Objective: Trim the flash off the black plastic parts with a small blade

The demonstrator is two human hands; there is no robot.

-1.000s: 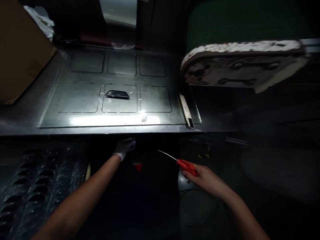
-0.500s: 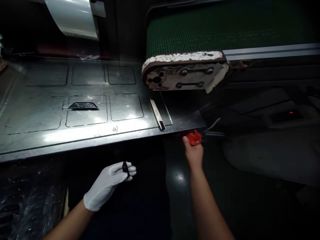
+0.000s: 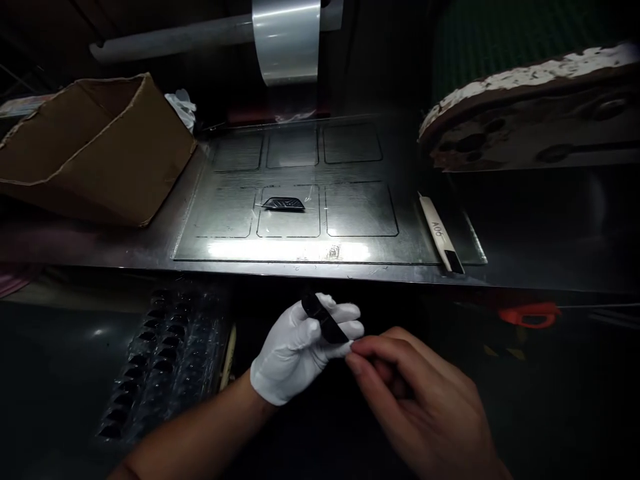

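Note:
My left hand (image 3: 295, 350), in a white glove, holds a small flat black piece (image 3: 325, 320) with slanted ends between thumb and fingers. Bare, my right hand (image 3: 425, 393) pinches thumb and forefinger at the lower tip of that piece, against the gloved fingers. Whatever lies in the pinch is too small to make out. Both hands are in front of the bench edge. Another black piece (image 3: 284, 204), under shiny film, lies on the glass plate (image 3: 360, 210) marked with outlined rectangles. A pale-handled blade tool (image 3: 439, 233) marked A06 rests at the plate's right.
A cardboard box (image 3: 115, 160) stands at the left. Below it is a clear tray (image 3: 200, 360) of several black pieces. A film roll (image 3: 287, 43) hangs behind; a conveyor end (image 3: 530, 113) juts in at right. A red tool with a thin rod (image 3: 530, 315) is under the bench edge.
My right hand has let go of the red tool and come left to the black piece in my left hand. The view has turned left, bringing the box into sight.

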